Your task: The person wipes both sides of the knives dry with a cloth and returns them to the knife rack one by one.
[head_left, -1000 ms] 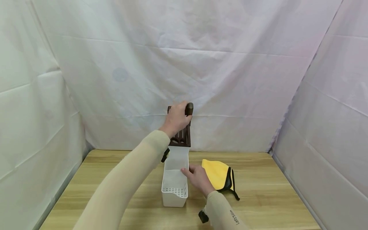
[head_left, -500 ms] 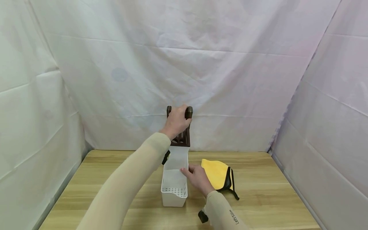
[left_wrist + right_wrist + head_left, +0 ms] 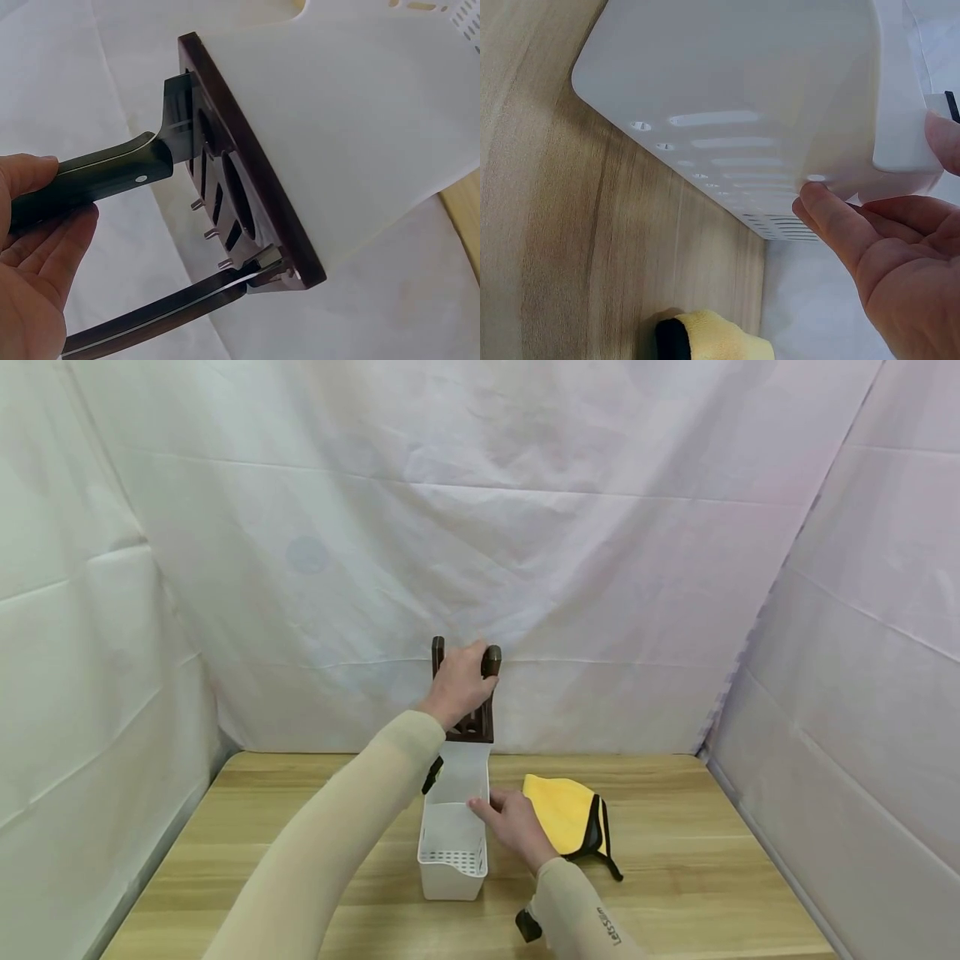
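Observation:
A white plastic knife holder [image 3: 456, 835] with a dark brown slotted top [image 3: 251, 165] stands upright on the table. My left hand [image 3: 459, 685] grips the dark riveted handle of a knife [image 3: 112, 176], whose blade is partly inside a slot of that top. Only a short stretch of blade shows above the slot. Beside it, a second knife [image 3: 157, 315] sits in the holder at the left, its handle upright. With thumb on the rim and fingers against the outer side, my right hand [image 3: 517, 827] holds the holder's right wall.
A yellow cloth item [image 3: 558, 814] with black edging and a strap lies right of the holder on the wooden table [image 3: 690, 877]. A small black object [image 3: 432, 775] shows at the holder's left, partly behind my arm. White sheets [image 3: 600, 568] hang around the table.
My left hand has moved slightly down with the knife, whose handle now stands lower. More of the second knife's handle shows. My right hand keeps its hold on the holder.

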### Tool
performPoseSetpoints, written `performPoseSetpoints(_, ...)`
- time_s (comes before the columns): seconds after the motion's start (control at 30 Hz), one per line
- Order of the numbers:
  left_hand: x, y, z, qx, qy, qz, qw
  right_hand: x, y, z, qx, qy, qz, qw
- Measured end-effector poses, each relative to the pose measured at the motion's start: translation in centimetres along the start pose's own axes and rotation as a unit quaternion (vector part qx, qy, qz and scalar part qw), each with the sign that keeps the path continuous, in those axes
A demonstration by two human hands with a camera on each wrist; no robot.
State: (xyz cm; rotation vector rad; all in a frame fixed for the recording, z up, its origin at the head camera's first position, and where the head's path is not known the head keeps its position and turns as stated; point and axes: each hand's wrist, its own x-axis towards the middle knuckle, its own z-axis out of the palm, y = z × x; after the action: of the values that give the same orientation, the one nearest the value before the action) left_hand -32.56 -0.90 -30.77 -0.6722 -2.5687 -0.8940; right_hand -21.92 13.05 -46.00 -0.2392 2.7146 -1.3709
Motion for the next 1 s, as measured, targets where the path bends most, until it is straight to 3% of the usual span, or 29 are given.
performPoseSetpoints(0.37, -0.18, -0.49, 0.28, 0.010, 0.002, 0.005, 0.9999, 0.08, -0.30, 0.21, -0.002, -0.001, 0.000, 1.0000)
performPoseSetpoints(1.0, -0.35, -0.54, 0.58, 0.011, -0.005, -0.021, 0.9997, 0.03, -0.20, 0.17, 0.007, -0.003, 0.001, 1.0000)
